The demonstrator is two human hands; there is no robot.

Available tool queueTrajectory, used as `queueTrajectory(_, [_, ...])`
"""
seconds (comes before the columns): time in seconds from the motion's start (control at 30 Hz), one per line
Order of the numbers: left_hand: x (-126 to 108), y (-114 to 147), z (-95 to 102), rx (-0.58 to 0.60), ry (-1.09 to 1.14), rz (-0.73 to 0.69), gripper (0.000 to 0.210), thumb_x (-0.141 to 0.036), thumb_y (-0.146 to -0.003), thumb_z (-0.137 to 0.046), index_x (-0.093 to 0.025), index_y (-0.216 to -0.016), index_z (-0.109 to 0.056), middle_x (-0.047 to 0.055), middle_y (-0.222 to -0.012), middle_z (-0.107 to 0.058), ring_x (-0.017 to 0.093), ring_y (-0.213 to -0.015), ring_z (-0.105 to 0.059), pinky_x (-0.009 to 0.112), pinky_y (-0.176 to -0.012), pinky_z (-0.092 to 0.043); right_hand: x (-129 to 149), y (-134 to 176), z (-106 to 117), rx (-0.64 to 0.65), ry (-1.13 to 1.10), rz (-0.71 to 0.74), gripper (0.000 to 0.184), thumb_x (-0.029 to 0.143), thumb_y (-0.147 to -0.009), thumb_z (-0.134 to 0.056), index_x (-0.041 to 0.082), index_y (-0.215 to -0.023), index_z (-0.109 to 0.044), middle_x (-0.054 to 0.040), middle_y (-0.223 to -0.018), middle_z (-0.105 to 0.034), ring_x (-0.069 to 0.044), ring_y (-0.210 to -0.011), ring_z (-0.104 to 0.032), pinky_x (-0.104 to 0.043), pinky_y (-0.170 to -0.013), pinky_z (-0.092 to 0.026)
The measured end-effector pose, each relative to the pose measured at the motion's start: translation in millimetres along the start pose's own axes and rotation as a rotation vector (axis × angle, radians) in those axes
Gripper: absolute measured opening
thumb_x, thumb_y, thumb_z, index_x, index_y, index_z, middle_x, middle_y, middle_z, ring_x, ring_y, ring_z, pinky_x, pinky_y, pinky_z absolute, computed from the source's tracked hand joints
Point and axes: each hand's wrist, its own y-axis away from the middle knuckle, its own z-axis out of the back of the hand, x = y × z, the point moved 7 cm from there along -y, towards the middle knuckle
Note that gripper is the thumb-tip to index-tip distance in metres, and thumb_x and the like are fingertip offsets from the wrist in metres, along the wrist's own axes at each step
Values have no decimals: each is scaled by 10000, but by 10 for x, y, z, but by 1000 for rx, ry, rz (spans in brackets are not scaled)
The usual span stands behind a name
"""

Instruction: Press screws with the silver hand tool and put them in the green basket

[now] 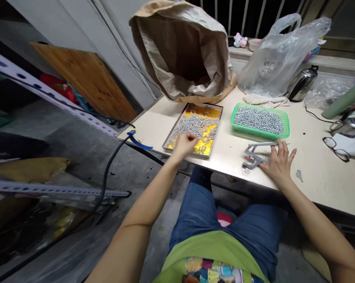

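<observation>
My left hand [184, 145] is over the near edge of a shallow tray [187, 156] with a yellow bottom. Its thumb and fingertips are pinched together, and whatever they may hold is too small to make out. Small silvery metal parts [192, 125], like short screws or pins, lie scattered in the tray. On the right, my right hand [279, 160] grips grey spring-loaded pliers [256, 158] by the handles, thumb below and fingers above, close to the tabletop. The pliers' jaws point left, with a coil spring between the handles.
Behind the pliers stands a green plastic basket [260, 136] full of similar metal parts. A large paper sack [183, 51] gapes behind the tray. Further back are a clear plastic bag [272, 59] and a kettle [303, 83]. Glasses [337, 149] lie at right; a cable [109, 161] hangs left.
</observation>
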Motion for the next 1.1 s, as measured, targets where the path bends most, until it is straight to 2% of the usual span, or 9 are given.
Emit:
queueTrajectory(0.07, [-100,236,-491,175,298,41,194,-310,-577,-761,-163,-602,-637,21,-597,-639,142,-613,-571,264,-607,-468,23,-3,17,-8,4,4,700,577,-790,-479,90,-1291,-446,-261,-1483,-308,-408,-1393,-204,-722,-1069,-90])
queueTrajectory(0.17, [-224,579,-1239,399,518,163,285,-359,-486,-816,-149,-591,-654,-3,-553,-627,91,-517,-508,220,-512,-400,39,2,30,-2,16,-3,700,577,-792,-470,107,-1310,-427,-250,-1507,-277,-407,-1409,-172,-719,-1071,-56])
queueTrajectory(0.23, [-270,714,-1577,454,575,226,292,-351,-467,-827,-143,-581,-656,-13,-524,-612,76,-483,-480,212,-488,-374,40,7,33,4,21,-9,685,567,-799,-462,115,-1313,-422,-245,-1516,-269,-404,-1415,-164,-719,-1071,-44])
queueTrajectory(0.3, [-297,763,-1755,458,596,242,253,-308,-479,-823,-139,-574,-662,-4,-529,-624,81,-488,-494,219,-498,-383,40,10,36,3,23,-11,685,564,-803,-460,110,-1314,-418,-250,-1519,-263,-398,-1419,-160,-718,-1072,-43])
queueTrajectory(0.37, [-307,769,-1820,453,582,230,176,-243,-510,-796,-135,-565,-668,11,-545,-643,94,-510,-521,230,-525,-404,42,9,40,-2,20,-11,704,574,-802,-460,95,-1314,-410,-261,-1520,-255,-392,-1423,-156,-717,-1074,-48])
queueTrajectory(0.5, [-292,765,-1814,435,461,188,59,-144,-566,-708,-140,-526,-664,11,-529,-643,107,-522,-542,244,-570,-419,42,4,48,1,6,-29,740,596,-794,-461,84,-1324,-387,-274,-1528,-223,-389,-1430,-141,-717,-1077,-42])
queueTrajectory(0.73, [-283,747,-1807,389,307,119,69,-109,-586,-680,-149,-532,-662,14,-551,-648,128,-559,-573,259,-621,-438,49,5,58,19,5,-58,736,583,-794,-460,81,-1325,-368,-285,-1536,-189,-390,-1438,-111,-715,-1078,-5])
queueTrajectory(0.93, [-353,752,-1781,452,217,78,102,-105,-599,-652,-151,-509,-637,0,-534,-634,124,-568,-566,251,-623,-422,59,10,44,-8,16,-48,769,607,-800,-440,64,-1337,-352,-285,-1537,-184,-383,-1440,-84,-715,-1077,24])
queueTrajectory(1.1, [-378,776,-1765,476,170,57,98,-115,-606,-633,-146,-513,-632,5,-554,-645,131,-600,-583,246,-630,-425,68,14,37,-50,17,-20,780,630,-794,-445,59,-1322,-380,-276,-1492,-274,-391,-1419,-137,-714,-1080,8])
